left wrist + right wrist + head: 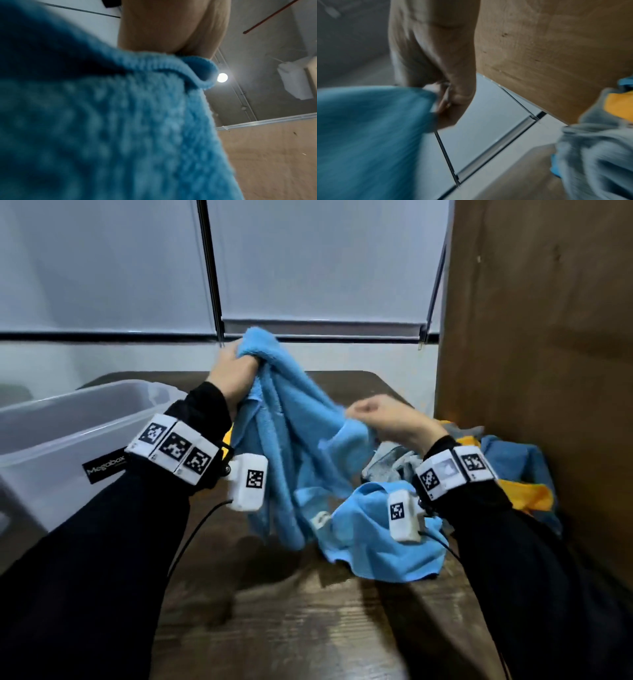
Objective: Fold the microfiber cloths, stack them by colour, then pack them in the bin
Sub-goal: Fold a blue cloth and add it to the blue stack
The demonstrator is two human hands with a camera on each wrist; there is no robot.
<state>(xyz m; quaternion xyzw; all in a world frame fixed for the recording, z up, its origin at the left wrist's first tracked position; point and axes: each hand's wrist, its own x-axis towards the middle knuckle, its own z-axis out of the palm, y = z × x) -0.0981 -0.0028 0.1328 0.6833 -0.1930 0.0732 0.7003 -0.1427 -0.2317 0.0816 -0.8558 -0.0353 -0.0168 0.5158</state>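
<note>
table: dark wood, pretty big | bin: clear, sits at the left | cloth pile: blue, grey, yellow, at the right | blue cloth: hangs above table | left hand: grip bunched round its top corner | right hand: grip pinching its edge

Unfolded blue cloth hangs above heaped cloths, beside bin.

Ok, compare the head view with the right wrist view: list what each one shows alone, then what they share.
Head view only: the clear bin, the left hand gripping the raised blue cloth, and a second blue cloth on the table.
Right wrist view only: the right hand's curled fingers seen from below, close up.
Both: the right hand pinching the blue cloth, plus the grey cloth and yellow cloth.
</note>
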